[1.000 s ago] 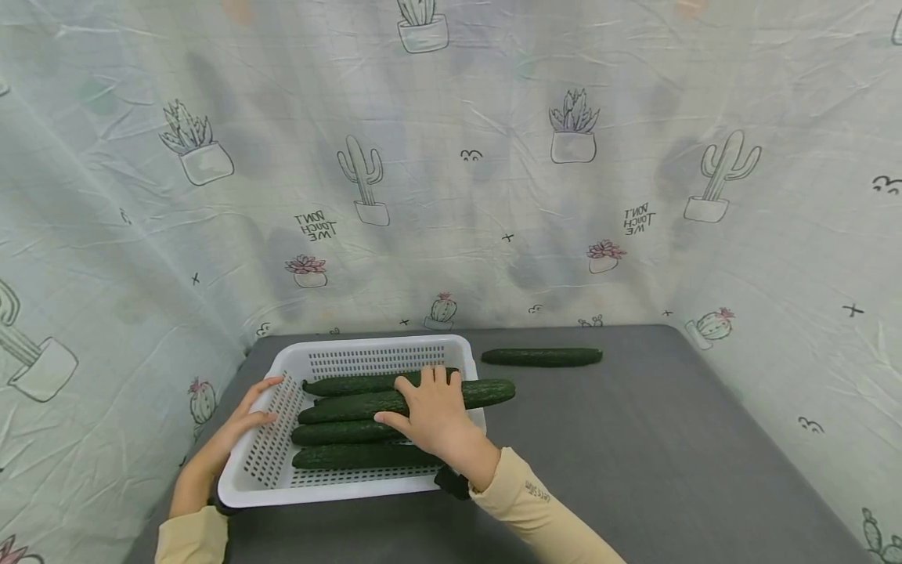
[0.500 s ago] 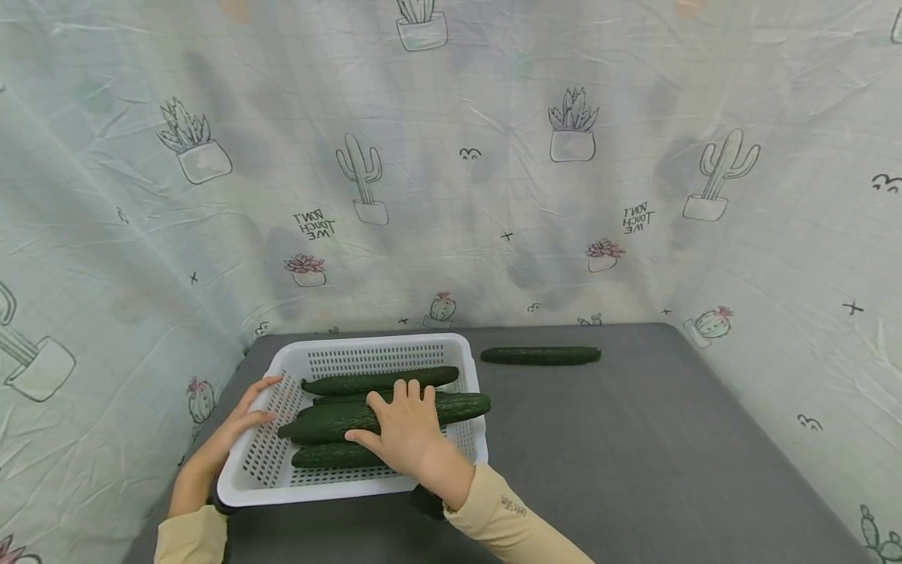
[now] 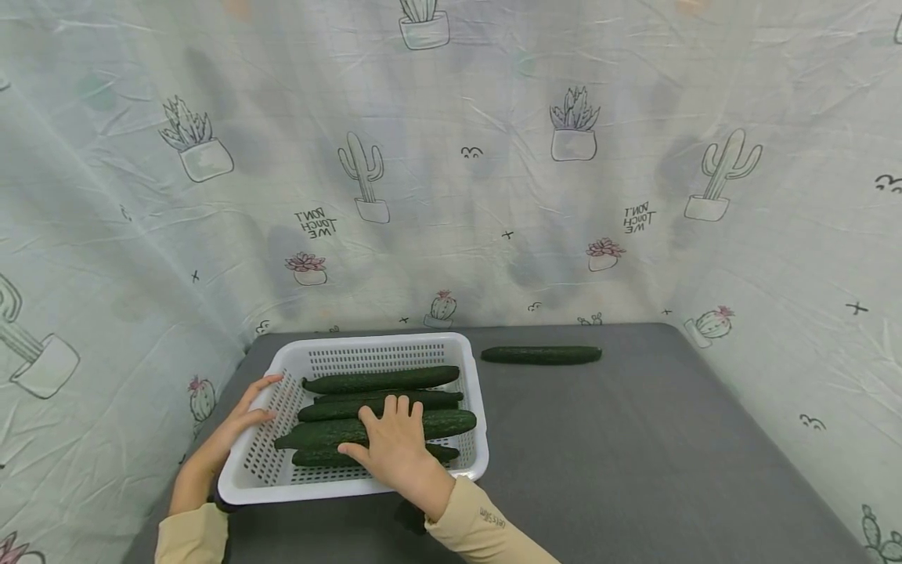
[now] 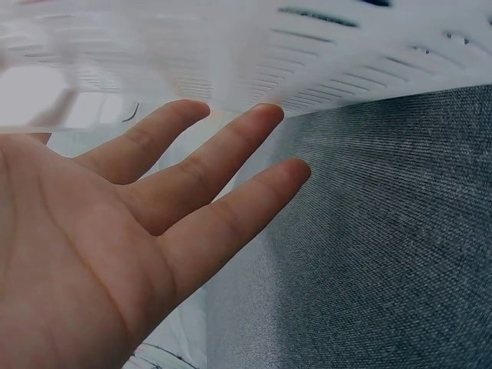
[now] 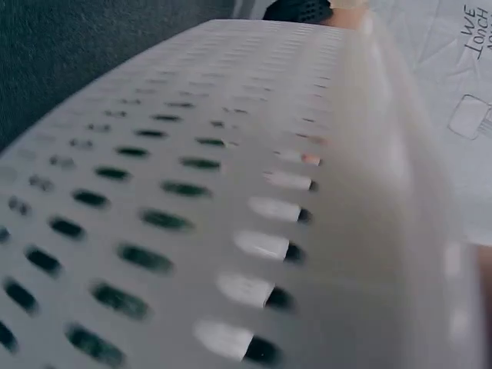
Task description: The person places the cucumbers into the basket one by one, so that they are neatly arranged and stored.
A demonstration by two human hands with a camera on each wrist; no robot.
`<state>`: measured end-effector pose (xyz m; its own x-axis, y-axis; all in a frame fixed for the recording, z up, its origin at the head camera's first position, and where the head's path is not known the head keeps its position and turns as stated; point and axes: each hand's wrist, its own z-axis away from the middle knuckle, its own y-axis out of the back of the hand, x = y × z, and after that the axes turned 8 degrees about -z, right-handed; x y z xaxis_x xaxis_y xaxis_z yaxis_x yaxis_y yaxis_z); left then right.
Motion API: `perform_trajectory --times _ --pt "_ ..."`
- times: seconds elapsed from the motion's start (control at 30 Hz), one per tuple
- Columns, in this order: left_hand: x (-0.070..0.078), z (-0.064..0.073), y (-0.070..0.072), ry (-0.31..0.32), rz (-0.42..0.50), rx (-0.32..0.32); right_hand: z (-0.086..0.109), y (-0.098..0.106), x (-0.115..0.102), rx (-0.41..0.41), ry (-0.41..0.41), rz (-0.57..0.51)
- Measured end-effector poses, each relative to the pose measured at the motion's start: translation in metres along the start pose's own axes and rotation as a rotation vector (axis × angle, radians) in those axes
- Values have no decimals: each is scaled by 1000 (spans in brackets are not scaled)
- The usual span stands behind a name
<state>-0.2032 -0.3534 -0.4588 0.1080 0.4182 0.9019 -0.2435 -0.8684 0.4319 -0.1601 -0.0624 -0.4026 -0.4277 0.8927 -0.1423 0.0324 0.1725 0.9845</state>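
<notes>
A white perforated plastic basket [image 3: 352, 491] holds several dark green cucumbers lying lengthwise side by side. My right hand [image 3: 398, 448] grips one cucumber [image 3: 451, 424] from above near its middle, fingers over its far side and thumb on the near side. This cucumber lies partly over another cucumber [image 3: 331, 457] near the basket's front wall. At the left rim rests my left hand [image 3: 232, 427], with two digits over the edge. In the left wrist view, three straight fingers [image 4: 231, 223] lie outside under the rim. The right wrist view shows just the basket's slotted wall [image 5: 231, 184]; the grip is hidden there.
A single cucumber [image 3: 541, 356] lies on the grey table [image 3: 599, 470] to the right of the basket, near the back edge. A cactus-print curtain [image 3: 486, 196] closes off the back and both sides.
My right hand has brought the gripped cucumber left and toward me, from across the basket's right rim down to inside the front part. The left hand has stayed at the left rim.
</notes>
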Motion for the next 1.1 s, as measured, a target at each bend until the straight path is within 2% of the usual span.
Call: perform_trajectory --times 0.27,0.63,0.8,0.97,1.1 --pt "1 -2 -2 11 16 -10 -5 -16 2 -51 -23 -58" --pt "1 0 -1 11 25 0 -14 -26 4 -194 -40 -138" --pt "1 0 -1 8 3 -2 -15 -27 4 -250 -64 -135" --pt "1 0 -1 10 -16 3 -17 -28 4 -268 -80 -125" --pt "1 1 -1 7 3 -2 -20 -29 3 -284 -109 -91"
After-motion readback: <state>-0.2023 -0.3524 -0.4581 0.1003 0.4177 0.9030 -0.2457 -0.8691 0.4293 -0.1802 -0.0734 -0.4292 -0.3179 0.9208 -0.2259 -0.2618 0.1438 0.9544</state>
